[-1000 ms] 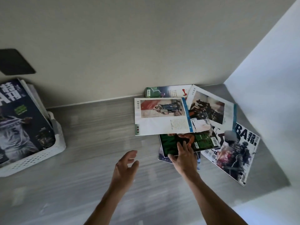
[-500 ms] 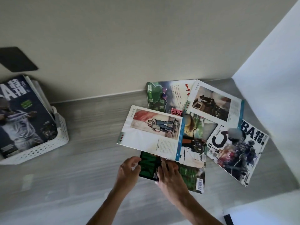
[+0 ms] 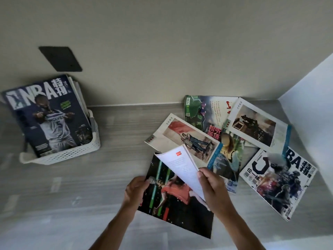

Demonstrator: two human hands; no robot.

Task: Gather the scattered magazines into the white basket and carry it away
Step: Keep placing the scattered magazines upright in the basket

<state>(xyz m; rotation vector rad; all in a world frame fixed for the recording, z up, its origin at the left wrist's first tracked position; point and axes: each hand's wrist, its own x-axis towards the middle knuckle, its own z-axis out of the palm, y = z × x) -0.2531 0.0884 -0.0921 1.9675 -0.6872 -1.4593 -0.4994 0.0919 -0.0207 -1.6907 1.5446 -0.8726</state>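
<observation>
While both hands grip (page curling), magazine lifts.

White basket holds upright magazines; perhaps five others lie scattered

You see your two bare forearms rising from the bottom edge, with no sleeve, watch or ring visible on either. Your left hand and right hand are ungloved, with short, plain nails on the fingers that show.
</observation>
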